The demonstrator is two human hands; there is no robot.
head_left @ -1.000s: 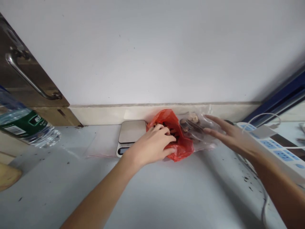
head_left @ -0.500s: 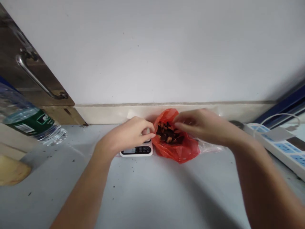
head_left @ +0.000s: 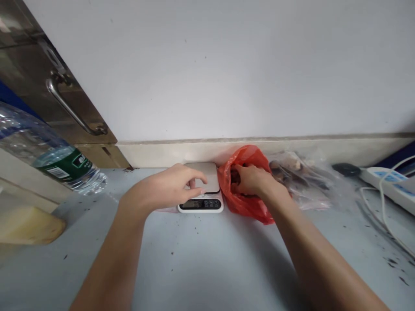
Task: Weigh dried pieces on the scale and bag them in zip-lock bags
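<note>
A small kitchen scale (head_left: 203, 190) with a steel top and a dark display stands near the wall. My left hand (head_left: 168, 186) rests at its left edge, fingers curled over the platform, nothing seen in them. Right beside the scale lies an open red plastic bag (head_left: 241, 203) of dark dried pieces. My right hand (head_left: 252, 180) is plunged into the bag's mouth, its fingers bent and hidden among the pieces. Whether it grips any I cannot make out.
A clear plastic bag (head_left: 298, 181) with brownish contents lies right of the red one. A white power strip (head_left: 387, 188) with cables is at the far right. A water bottle (head_left: 55, 157) lies at the left, by a cabinet with a metal handle (head_left: 73, 108).
My left hand left the red bag and went to the scale. My right hand came off the clear bag and went into the red bag. The view shifted left.
</note>
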